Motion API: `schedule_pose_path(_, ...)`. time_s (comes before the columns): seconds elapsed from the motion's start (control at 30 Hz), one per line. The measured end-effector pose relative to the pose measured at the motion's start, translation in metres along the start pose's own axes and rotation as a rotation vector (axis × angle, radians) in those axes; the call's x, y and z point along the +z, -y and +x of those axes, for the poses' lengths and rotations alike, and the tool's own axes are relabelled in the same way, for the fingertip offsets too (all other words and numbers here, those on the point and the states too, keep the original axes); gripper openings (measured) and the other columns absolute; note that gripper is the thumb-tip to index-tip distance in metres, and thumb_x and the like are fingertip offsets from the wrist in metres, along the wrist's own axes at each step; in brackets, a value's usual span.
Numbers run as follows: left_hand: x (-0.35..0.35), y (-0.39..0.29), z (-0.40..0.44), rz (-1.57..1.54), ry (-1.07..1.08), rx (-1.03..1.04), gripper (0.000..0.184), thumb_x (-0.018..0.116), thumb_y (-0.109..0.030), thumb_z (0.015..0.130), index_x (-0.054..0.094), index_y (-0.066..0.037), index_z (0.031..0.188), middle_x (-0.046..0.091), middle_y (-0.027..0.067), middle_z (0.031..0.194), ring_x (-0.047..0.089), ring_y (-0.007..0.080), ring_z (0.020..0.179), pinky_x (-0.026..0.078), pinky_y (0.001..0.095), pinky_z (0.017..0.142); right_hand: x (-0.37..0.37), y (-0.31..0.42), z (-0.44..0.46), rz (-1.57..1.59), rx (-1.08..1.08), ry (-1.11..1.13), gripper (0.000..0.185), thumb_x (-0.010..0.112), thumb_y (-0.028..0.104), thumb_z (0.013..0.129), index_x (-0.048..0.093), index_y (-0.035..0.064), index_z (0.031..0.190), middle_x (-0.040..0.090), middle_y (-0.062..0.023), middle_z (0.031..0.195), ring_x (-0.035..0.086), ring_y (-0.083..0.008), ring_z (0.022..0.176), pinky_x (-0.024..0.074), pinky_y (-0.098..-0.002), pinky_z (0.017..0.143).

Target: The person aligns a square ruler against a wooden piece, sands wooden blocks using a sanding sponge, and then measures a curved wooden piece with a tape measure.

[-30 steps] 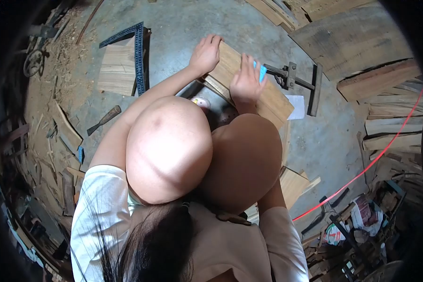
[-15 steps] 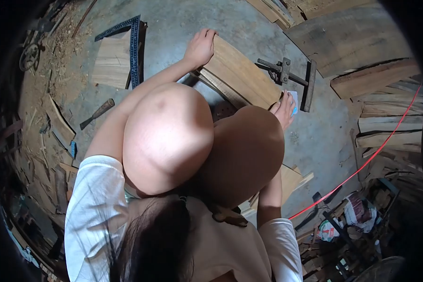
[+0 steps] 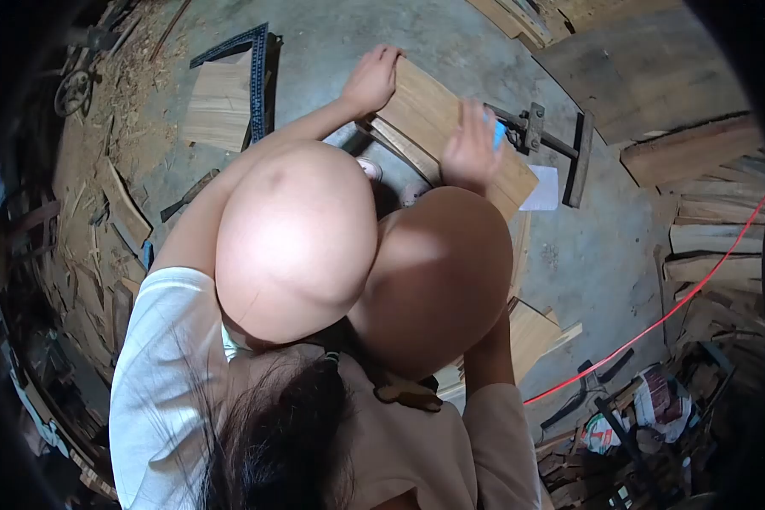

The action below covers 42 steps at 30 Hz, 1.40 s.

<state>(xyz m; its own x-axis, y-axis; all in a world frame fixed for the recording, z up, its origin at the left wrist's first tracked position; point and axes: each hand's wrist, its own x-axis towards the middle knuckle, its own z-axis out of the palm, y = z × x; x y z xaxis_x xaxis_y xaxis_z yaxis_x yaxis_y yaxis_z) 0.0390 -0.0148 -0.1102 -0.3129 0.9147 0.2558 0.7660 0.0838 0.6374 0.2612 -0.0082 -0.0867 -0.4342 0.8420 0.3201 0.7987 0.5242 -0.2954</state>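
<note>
My left hand (image 3: 372,81) is closed round the far left end of a smooth wooden board (image 3: 433,95), fingers bent over its edge. My right hand (image 3: 476,149) is smeared by motion above the middle of the board. A small blue object (image 3: 498,133) shows at its fingers and looks held; its kind cannot be made out. By the board's right end, a white sheet (image 3: 542,189) lies on the floor. Beneath the board, more wood (image 3: 404,146) shows along its near edge.
A metal clamp (image 3: 535,136) lies past the board. At the left are a carpenter's square (image 3: 259,85) on a wood panel (image 3: 217,110) and a chisel-like tool (image 3: 189,195). Stacked planks (image 3: 714,238) and a red cord (image 3: 654,327) are at the right. My knees rise before the board.
My right hand has moved from the board's right end up and left over its middle, the blue object going along. The white sheet is now uncovered. My left hand keeps its hold.
</note>
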Motion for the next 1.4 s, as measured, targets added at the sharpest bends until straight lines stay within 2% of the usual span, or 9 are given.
schedule_pose_path(0.13,0.000,-0.002,-0.002,0.000,-0.005,0.002,0.023,0.042,-0.012,0.092,0.053,-0.003,0.111,0.054,0.0200,0.111,0.051,0.0395,0.105,0.042,0.0439,0.091,-0.049,-0.060,-0.041,-0.110,0.195,-0.010,0.053,0.047,0.015,0.083,0.045,0.0163,0.136,0.044,-0.0050,0.142,0.038,-0.0257,0.132,0.0282,-0.0525,0.103)
schedule_pose_path(0.3,0.002,-0.002,0.000,0.027,-0.005,0.008,0.023,0.043,-0.010,0.092,0.052,-0.004,0.112,0.054,0.0192,0.112,0.051,0.0393,0.106,0.042,0.0435,0.092,-0.062,-0.069,-0.056,-0.171,0.414,-0.065,0.049,0.045,0.015,0.086,0.046,0.0157,0.135,0.046,-0.0079,0.139,0.041,-0.0276,0.129,0.0286,-0.0532,0.102)
schedule_pose_path(0.4,-0.001,-0.002,0.000,0.039,0.000,-0.011,0.024,0.043,-0.009,0.091,0.052,-0.004,0.112,0.053,0.0188,0.112,0.051,0.0397,0.106,0.042,0.0435,0.093,-0.022,-0.048,-0.038,-0.024,0.022,-0.104,0.047,0.047,0.016,0.084,0.049,0.0150,0.131,0.049,-0.0063,0.135,0.044,-0.0260,0.125,0.0294,-0.0520,0.100)
schedule_pose_path(0.47,0.000,-0.004,-0.003,0.045,-0.016,-0.003,0.024,0.043,-0.009,0.091,0.052,-0.004,0.112,0.053,0.0187,0.113,0.051,0.0399,0.106,0.042,0.0436,0.093,-0.002,0.008,-0.012,-0.194,0.046,0.005,0.047,0.050,0.018,0.081,0.053,0.0147,0.128,0.052,-0.0030,0.132,0.047,-0.0221,0.122,0.0297,-0.0501,0.099)
schedule_pose_path(0.57,0.000,-0.003,-0.003,0.030,-0.016,0.000,0.024,0.042,-0.009,0.091,0.053,-0.005,0.112,0.053,0.0186,0.113,0.051,0.0397,0.106,0.042,0.0434,0.093,0.015,0.052,0.024,-0.040,-0.140,-0.009,0.049,0.053,0.019,0.079,0.054,0.0151,0.127,0.052,-0.0002,0.132,0.047,-0.0195,0.123,0.0291,-0.0500,0.100)
schedule_pose_path(0.67,-0.002,-0.001,-0.004,0.034,0.008,-0.022,0.024,0.043,-0.010,0.091,0.053,-0.005,0.113,0.053,0.0186,0.114,0.050,0.0394,0.106,0.041,0.0430,0.094,0.009,0.054,0.029,0.080,-0.140,0.019,0.052,0.053,0.017,0.078,0.052,0.0167,0.130,0.052,0.0008,0.132,0.046,-0.0199,0.124,0.0300,-0.0499,0.099)
schedule_pose_path(1.03,0.000,-0.004,-0.002,0.014,0.002,-0.036,0.024,0.043,-0.012,0.092,0.053,-0.006,0.113,0.053,0.0179,0.114,0.051,0.0393,0.106,0.042,0.0437,0.093,-0.062,-0.077,-0.066,0.075,0.346,-0.079,0.050,0.048,0.015,0.084,0.048,0.0158,0.134,0.047,-0.0044,0.137,0.039,-0.0239,0.129,0.0296,-0.0530,0.100)
schedule_pose_path(1.17,-0.001,-0.007,-0.004,0.027,0.000,-0.069,0.024,0.044,-0.011,0.091,0.053,-0.006,0.113,0.053,0.0172,0.115,0.051,0.0385,0.106,0.042,0.0438,0.093,-0.057,-0.052,-0.051,-0.052,0.411,0.024,0.050,0.049,0.015,0.084,0.048,0.0155,0.134,0.046,-0.0046,0.138,0.038,-0.0243,0.130,0.0275,-0.0545,0.100)
schedule_pose_path(1.4,-0.001,-0.008,-0.004,0.033,-0.028,-0.054,0.024,0.044,-0.010,0.090,0.053,-0.007,0.113,0.054,0.0170,0.114,0.052,0.0384,0.105,0.043,0.0433,0.093,0.014,0.047,0.034,-0.011,-0.035,0.033,0.055,0.052,0.016,0.080,0.048,0.0166,0.135,0.049,-0.0007,0.137,0.042,-0.0231,0.128,0.0280,-0.0514,0.101)
